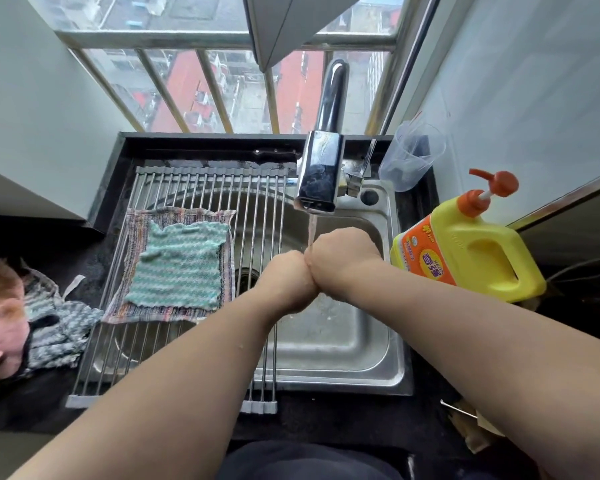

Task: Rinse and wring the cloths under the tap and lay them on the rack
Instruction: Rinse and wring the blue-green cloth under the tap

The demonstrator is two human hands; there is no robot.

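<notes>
Our left hand [288, 282] and right hand [340, 254] meet knuckle to knuckle under the tap [321, 174]; we cannot tell their grip. The green cloth [181, 265] lies on the rack [257, 202], left of both hands.

Green cloth [179, 265] lies atop striped cloth [136, 237] on rack [257, 202].

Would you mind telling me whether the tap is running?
Running: a thin stream falls from the tap onto the right hand.

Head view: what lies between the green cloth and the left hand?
In the head view, the edge of the striped cloth, then bare bars of the rack, lie between the green cloth and the left hand; the sink drain shows beneath.
</notes>
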